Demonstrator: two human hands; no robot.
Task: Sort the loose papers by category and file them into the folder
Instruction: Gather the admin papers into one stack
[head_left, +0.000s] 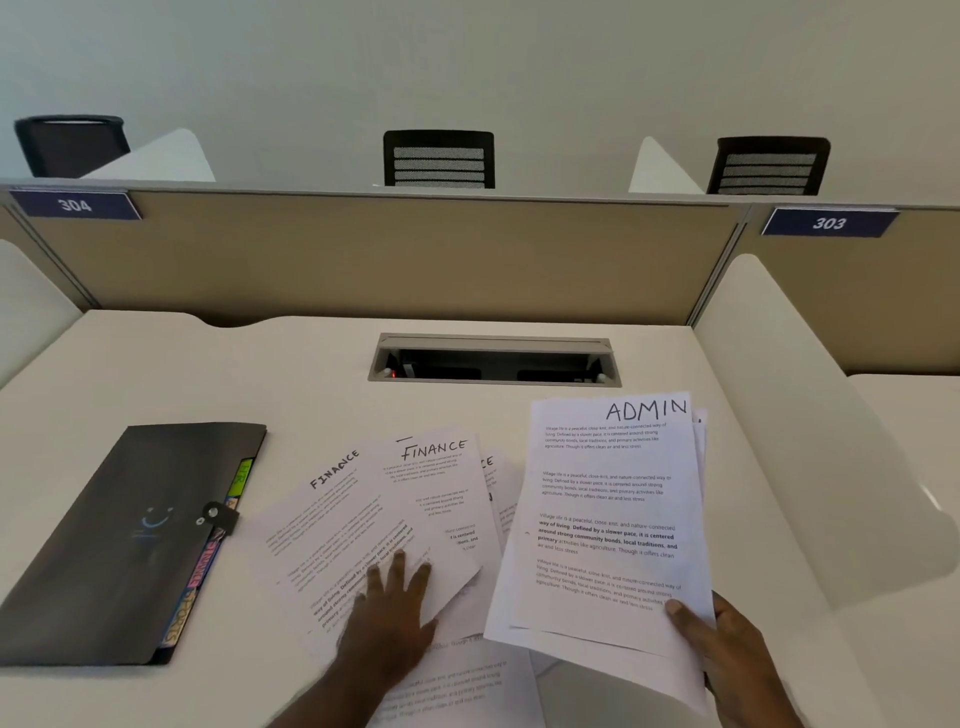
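A black folder (124, 535) lies shut on the left of the desk, coloured tabs showing along its right edge. Several white sheets headed FINANCE (395, 499) are fanned out in the middle of the desk. My left hand (387, 618) rests flat on them, fingers spread. My right hand (727, 654) grips the lower right corner of a stack of papers (608, 519) whose top sheet reads ADMIN, held tilted above the desk. More printed sheets (457, 686) lie under my left forearm at the near edge.
A cable tray opening (493, 364) is set into the white desk (311, 374) behind the papers. A beige partition (374, 254) closes the back, white dividers stand at both sides. Black chairs (439, 158) show beyond the partition.
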